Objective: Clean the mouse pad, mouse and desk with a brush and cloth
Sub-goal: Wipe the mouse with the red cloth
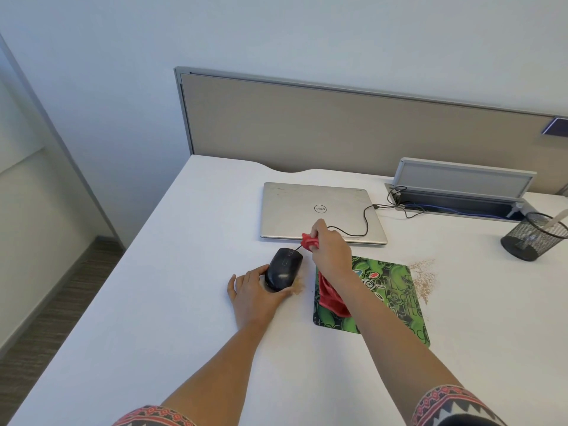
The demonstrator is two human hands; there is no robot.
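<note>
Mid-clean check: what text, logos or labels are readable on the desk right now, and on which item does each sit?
"DELL": round logo on the lid of the closed laptop, seen upside down.
Pale lettering on the mouse pad: stylised, partly under the cloth and forearm, not readable.
Tiny marks at the lid's far corners: too small to read.
No readable marking on the mouse.

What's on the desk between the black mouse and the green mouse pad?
In the head view, only a narrow strip of white desk, with a small patch of brownish crumbs right beside the mouse.
</note>
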